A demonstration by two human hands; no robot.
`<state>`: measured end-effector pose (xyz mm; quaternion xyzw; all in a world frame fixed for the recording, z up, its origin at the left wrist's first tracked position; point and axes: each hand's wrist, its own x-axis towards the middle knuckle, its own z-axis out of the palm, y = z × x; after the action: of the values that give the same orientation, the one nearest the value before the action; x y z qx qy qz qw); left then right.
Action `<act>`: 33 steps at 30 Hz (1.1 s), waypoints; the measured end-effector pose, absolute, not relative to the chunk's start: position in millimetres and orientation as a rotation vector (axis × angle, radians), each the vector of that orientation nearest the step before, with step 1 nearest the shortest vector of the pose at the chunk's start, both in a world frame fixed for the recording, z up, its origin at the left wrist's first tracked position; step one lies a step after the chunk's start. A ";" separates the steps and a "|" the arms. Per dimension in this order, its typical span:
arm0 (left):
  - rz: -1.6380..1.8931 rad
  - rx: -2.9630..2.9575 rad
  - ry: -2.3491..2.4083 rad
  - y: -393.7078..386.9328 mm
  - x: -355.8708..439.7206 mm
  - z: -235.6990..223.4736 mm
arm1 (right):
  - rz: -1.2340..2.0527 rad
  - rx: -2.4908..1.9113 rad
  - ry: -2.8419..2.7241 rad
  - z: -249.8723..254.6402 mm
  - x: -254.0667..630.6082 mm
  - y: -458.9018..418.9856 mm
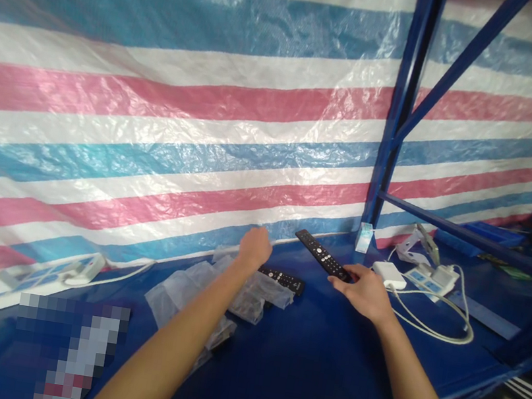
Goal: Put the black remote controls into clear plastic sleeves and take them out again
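My right hand [366, 292] grips the lower end of a black remote control [320, 253], which slants up and to the left above the blue shelf. My left hand [255, 249] is closed, its fingers turned away, so anything inside them is hidden. Beneath and beside that hand and forearm lie clear plastic bags [183, 287], crumpled and overlapping. A second black remote control [291, 282] lies at the right side of these bags, partly covered by the plastic.
A white power strip [28, 284] with plugs and cables is at the left. On the right are a white adapter [389, 275], looped cable and a small box [363, 238] by a blue metal post [387, 151]. Behind hangs a striped plastic sheet [170, 105].
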<state>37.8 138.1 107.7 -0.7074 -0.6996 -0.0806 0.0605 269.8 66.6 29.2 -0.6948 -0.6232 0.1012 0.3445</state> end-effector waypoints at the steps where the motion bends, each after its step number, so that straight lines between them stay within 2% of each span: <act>1: -0.262 -2.106 -2.116 139.0 33.3 120.4 | 0.242 -1.813 -1.595 28.4 270.4 67.4; 3: -0.330 -2.001 -2.092 135.0 26.9 147.7 | 0.202 -1.814 -1.576 27.7 271.6 68.2; 6: -0.497 -1.810 -1.790 111.8 31.6 170.1 | 0.154 -1.808 -1.565 27.7 272.9 68.0; 8: -0.383 -2.002 -1.563 90.3 44.2 160.2 | 0.128 -1.795 -1.545 27.4 273.6 67.7; 11: -0.159 -2.303 -1.336 67.5 64.3 116.9 | 0.113 -1.786 -1.517 26.2 274.0 67.9; 15: 0.026 -2.495 -1.406 69.8 73.6 65.8 | 0.157 -1.825 -1.531 26.0 272.9 68.0; 18: 0.008 -2.546 -1.638 85.1 72.0 55.4 | 0.193 -1.838 -1.540 27.5 272.3 67.1; 33: -0.118 -2.487 -2.018 168.4 63.9 90.7 | 0.474 -1.661 -1.706 45.4 275.0 50.3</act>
<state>63.9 168.4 90.7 -0.7756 -0.6293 -0.0369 -0.0314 275.0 50.3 45.4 -0.6409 -0.6585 0.1829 0.3495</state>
